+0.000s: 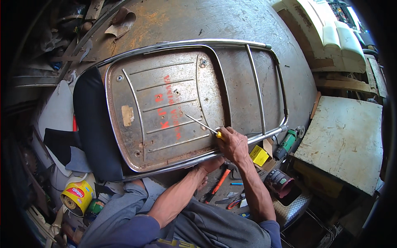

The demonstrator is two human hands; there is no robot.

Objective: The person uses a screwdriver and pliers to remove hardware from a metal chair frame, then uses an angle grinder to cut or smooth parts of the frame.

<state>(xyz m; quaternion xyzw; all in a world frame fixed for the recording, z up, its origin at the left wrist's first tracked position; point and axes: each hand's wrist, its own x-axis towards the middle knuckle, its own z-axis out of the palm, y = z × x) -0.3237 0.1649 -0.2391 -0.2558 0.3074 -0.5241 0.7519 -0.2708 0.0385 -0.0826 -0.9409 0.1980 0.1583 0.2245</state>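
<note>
An overturned metal chair lies across the floor before me. Its seat pan [173, 82] is rusty, ribbed and marked with red stencilled paint, inside a chrome tube frame [256, 89]. A black padded back [97, 124] is at its left end. My right hand [233, 144] is closed on a screwdriver [202, 124] with a yellow handle; its thin shaft slants up-left and the tip meets the pan near the middle. My left hand [210, 166] is at the near rim of the seat, partly under it. Its visible fingers are curled, and what they hold is hidden.
Below the chair lie an orange-handled tool [219, 184], a blue pen-like stick [237, 184] and red-handled pliers [234, 203]. A green angle grinder [288, 142] and yellow box [259, 156] sit at right, by a worn board [343, 140]. A yellow tin [77, 196] stands left.
</note>
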